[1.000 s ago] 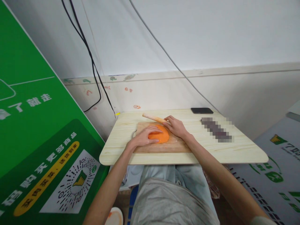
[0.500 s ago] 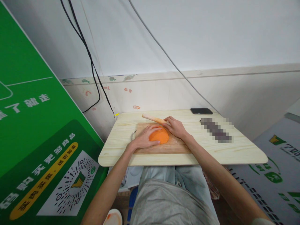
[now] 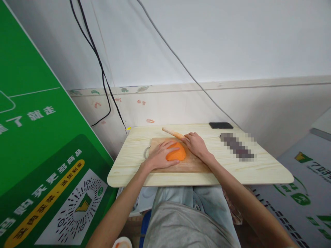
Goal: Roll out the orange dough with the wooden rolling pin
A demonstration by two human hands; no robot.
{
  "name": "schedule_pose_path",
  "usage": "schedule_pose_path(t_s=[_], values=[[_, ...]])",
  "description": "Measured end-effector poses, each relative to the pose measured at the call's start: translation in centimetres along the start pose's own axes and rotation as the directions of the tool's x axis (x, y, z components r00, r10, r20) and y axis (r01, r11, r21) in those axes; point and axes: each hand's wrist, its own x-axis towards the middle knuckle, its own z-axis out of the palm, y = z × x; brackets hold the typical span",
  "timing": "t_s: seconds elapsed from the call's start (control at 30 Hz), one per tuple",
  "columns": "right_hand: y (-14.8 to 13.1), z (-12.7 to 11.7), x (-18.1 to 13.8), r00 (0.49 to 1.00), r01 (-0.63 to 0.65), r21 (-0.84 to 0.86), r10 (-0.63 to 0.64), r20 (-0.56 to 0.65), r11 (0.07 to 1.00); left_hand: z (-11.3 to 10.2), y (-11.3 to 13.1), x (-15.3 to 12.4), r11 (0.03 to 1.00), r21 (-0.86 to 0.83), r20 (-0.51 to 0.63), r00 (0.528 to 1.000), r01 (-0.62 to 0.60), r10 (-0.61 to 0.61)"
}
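A lump of smooth orange dough [image 3: 178,152] lies on the wooden cutting board [image 3: 195,166]. My left hand [image 3: 162,155] grips its left side, with the fingers over the far part and the thumb along the near edge. My right hand [image 3: 196,144] is closed over the near end of a thin wooden rolling pin [image 3: 171,132], just right of the dough. The pin slants toward the far left, its free end reaching past the board's far edge. My right palm hides the pin's other end.
The board has a metal handle [image 3: 146,151] on its left and rests on a pale wood-patterned table [image 3: 129,162]. A black phone [image 3: 221,125] lies at the back right, near a pixelated dark item [image 3: 237,146]. A green printed panel [image 3: 51,144] stands at the left; cables hang along the wall.
My right hand and the rolling pin have shifted slightly right relative to the board. My left hand stays on the dough, its fingers a little more spread. The view has tilted slightly.
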Motion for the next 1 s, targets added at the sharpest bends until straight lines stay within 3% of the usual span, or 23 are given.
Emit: schedule_pose_path(t_s=[0.17,0.3,0.73,1.0], values=[[-0.4,-0.8,-2.3,0.997,-0.067,0.074,0.065,0.028,0.995,-0.3,0.9,-0.3,0.997,0.023,-0.012,0.997,-0.071,0.071],[-0.8,-1.3,-3.1,0.999,-0.025,0.068,0.022,0.048,0.997,-0.4,1.0,-0.2,0.995,-0.006,-0.035,0.995,-0.096,0.095],[-0.3,-2.3,-0.8,0.974,0.085,-0.005,-0.082,0.212,0.996,-0.3,0.6,-0.1,0.997,-0.021,-0.023,0.997,-0.078,0.077],[-0.9,-2.1,-1.6,0.982,0.108,-0.048,-0.099,0.158,0.993,-0.4,0.6,0.0,0.996,-0.024,-0.021,0.996,-0.084,0.084]])
